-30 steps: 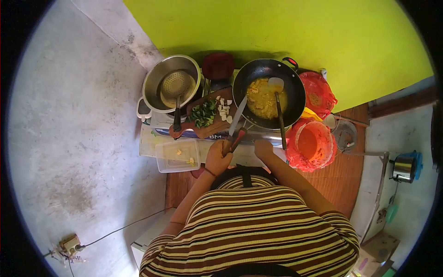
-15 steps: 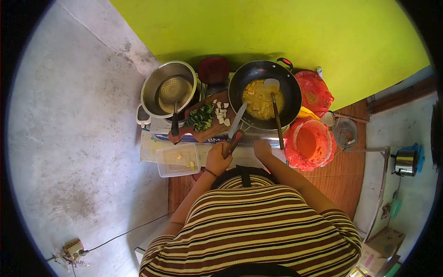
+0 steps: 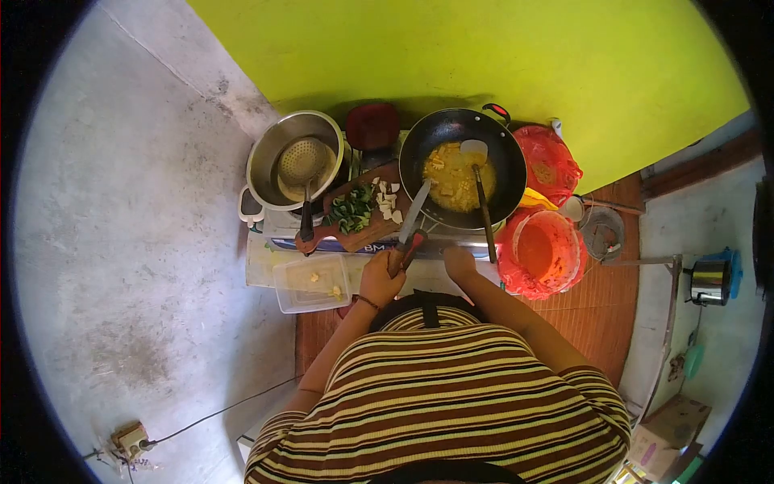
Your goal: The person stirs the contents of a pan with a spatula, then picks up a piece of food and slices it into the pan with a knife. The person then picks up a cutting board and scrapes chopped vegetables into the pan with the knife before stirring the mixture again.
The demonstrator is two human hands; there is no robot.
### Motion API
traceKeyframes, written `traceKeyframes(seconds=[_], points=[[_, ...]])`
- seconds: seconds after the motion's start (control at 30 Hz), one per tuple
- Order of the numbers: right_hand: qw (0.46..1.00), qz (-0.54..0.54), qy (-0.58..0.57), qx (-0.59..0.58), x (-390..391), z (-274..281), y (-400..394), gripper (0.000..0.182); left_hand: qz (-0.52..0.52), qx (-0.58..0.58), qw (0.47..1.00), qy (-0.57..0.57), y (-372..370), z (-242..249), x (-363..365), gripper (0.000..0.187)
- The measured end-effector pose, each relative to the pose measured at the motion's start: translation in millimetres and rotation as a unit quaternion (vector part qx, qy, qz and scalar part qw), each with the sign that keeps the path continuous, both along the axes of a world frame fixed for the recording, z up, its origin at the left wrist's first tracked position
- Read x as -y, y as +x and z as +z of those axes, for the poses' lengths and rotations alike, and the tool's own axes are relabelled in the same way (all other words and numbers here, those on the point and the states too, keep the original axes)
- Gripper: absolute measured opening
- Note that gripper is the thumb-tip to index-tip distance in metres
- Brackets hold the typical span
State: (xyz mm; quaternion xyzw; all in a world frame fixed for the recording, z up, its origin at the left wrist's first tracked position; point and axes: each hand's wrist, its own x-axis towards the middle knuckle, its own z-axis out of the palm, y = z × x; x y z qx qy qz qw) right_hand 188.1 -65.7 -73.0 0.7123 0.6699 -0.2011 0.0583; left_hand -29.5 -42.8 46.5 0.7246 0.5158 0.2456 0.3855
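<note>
My left hand (image 3: 382,278) is closed around the handle of a kitchen knife (image 3: 416,207), whose blade points up toward the wok's rim. Right beside that hand is the red and black handle of the black wok (image 3: 508,149). Yellow food in liquid (image 3: 455,189) lies in the wok, with a spatula (image 3: 483,198) resting in it. My right hand (image 3: 459,262) is at the front edge of the stove (image 3: 355,244), curled, its fingertips hidden. On a wooden cutting board (image 3: 367,236) are cut green leaves (image 3: 350,211) and white pieces (image 3: 388,199).
A steel pot (image 3: 262,161) with a skimmer (image 3: 303,159) stands at the left. Nearer is a clear plastic container (image 3: 294,294) with small yellowish pieces. At the right sit a red-lined bucket (image 3: 538,254) and a red bag-covered container (image 3: 552,157). A green wall (image 3: 484,48) rises behind.
The view has shifted very slightly. Both hands, the knife and the spatula keep their places.
</note>
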Motion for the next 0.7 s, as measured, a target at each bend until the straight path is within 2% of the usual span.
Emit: traceKeyframes(seconds=[0.37,0.47,0.57,0.7], points=[[1.0,0.018,-0.002,0.004,-1,-15,2,0.02,-0.003,0.001,1.0,-0.021,-2,-7,-2,0.026],[0.998,0.04,0.053,0.004,3,-13,2,0.018,-0.006,0.007,1.0,-0.007,-2,-3,-3,0.028],[0.999,0.019,0.047,0.006,3,-19,2,0.016,-0.007,0.01,1.0,-0.025,-3,-4,-4,0.029],[1.0,0.006,0.012,-0.007,2,-9,2,0.023,-0.004,0.025,0.999,-0.038,-3,-3,-5,0.028]])
